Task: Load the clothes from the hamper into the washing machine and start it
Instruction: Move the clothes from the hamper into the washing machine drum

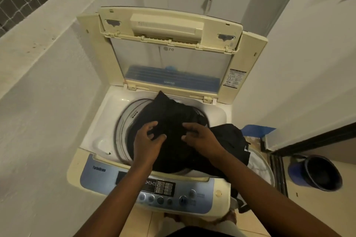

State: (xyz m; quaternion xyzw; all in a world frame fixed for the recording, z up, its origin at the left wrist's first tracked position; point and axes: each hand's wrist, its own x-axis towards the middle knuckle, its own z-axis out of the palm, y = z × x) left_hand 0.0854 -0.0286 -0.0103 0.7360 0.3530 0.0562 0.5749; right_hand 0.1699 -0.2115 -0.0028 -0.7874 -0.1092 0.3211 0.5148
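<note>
Over the drum (pixel 123 121), black clothes (pixel 169 113) — bunched, crumpled

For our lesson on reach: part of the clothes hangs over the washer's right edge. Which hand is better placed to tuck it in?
Probably the right hand: it lies beside the clothes spilling past the drum; the left hand is farther off.

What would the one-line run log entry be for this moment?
stage: loading | left hand: grips dark clothes | right hand: grips dark clothes | dark clothes: heaped over drum, spilling right | lid: open
</note>
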